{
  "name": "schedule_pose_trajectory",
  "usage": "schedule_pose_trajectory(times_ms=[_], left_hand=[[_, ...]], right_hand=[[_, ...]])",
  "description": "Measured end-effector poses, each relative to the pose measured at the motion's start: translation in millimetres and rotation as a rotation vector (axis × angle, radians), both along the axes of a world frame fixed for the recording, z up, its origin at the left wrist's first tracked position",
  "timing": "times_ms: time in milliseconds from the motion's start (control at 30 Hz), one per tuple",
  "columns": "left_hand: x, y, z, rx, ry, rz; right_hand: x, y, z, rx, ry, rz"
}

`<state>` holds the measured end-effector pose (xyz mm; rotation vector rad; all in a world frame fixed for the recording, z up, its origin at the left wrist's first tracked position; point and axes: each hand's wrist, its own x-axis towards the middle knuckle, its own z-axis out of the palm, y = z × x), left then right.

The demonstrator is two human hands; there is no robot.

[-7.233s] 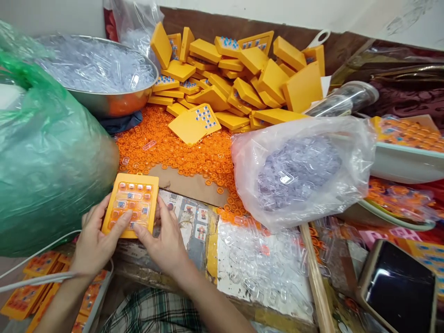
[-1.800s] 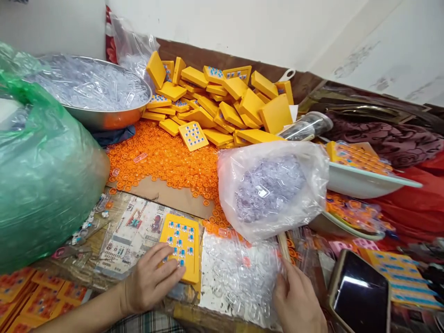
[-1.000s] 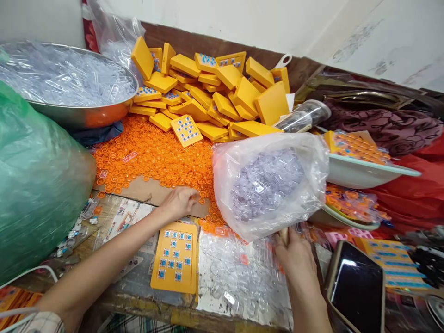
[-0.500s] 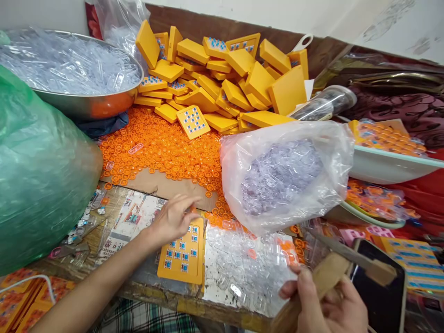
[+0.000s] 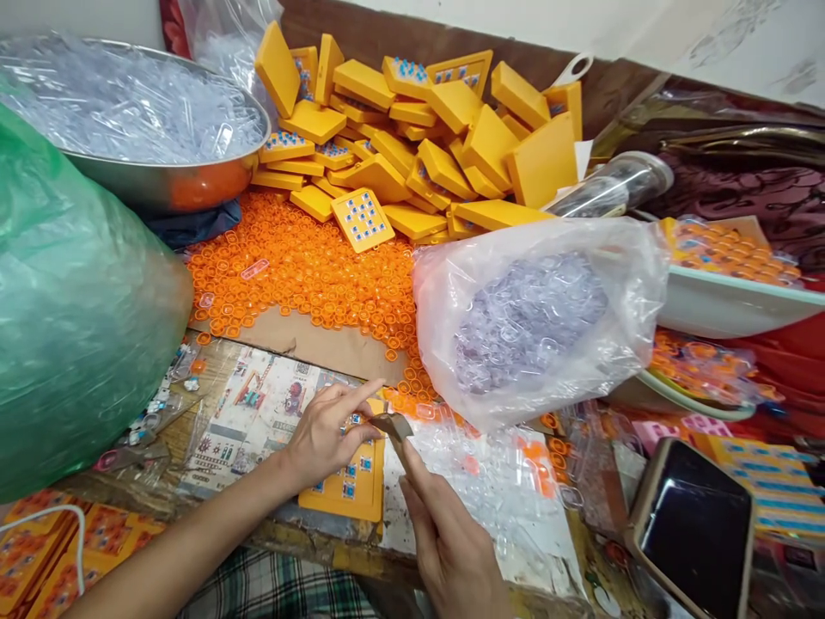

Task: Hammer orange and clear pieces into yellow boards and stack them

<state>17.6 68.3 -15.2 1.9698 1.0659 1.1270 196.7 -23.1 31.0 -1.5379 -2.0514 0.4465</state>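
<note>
A yellow plastic panel point(image 5: 370, 494) with several blue-and-white switch-like pieces set in its openings lies at the table's front edge. My left hand point(image 5: 326, 434) rests over its upper part, index finger stretched out and thumb apart from it, with a blue piece visible between them. In my right hand point(image 5: 451, 533) is a small hammer point(image 5: 396, 427) with a dark, narrow head, my fingers closed round its handle. The hammer head is at the panel's upper right, close to my left thumb. Whatever lies directly under the head is hidden.
Orange rings point(image 5: 302, 266) spread behind the panel, below a heap of yellow cases point(image 5: 380, 180). Right of them stands an open bag point(image 5: 619, 335) of clear plastic parts. A phone point(image 5: 696, 524) lies at right, a green bag point(image 5: 96, 327) at left, a metal basin point(image 5: 161, 168) behind it.
My right hand has brought the hammer from the right side over to the panel, beside my left hand. The phone is now less covered. My left hand has stayed near the panel's top.
</note>
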Motion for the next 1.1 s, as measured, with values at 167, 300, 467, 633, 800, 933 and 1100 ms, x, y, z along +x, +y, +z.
schedule_pose_trajectory(times_ms=[167,300,467,633,800,933,1100], left_hand=[[0,1,-1.6,0.014,0.058,0.007],[1,2,-2.9,-0.003,0.04,-0.004],[-5,-1,-3.3,-0.037,0.016,-0.01],[-7,27,8.4,-0.132,0.089,-0.035],[30,82,13.9,-0.044,0.233,-0.106],[48,100,6.1,-0.055,0.312,-0.147],[42,101,-0.9,-0.068,0.349,-0.139]], right_hand=[[2,0,5.8,0.019,-0.004,-0.024],[2,3,8.4,-0.031,-0.077,-0.014],[1,4,7.5,-0.016,-0.007,-0.032],[11,1,1.7,0.012,0.061,-0.141],[25,-4,-2.5,0.043,0.112,-0.292],[30,-14,-6.2,0.048,0.143,-0.309],[29,-15,-8.5,0.065,0.172,-0.32]])
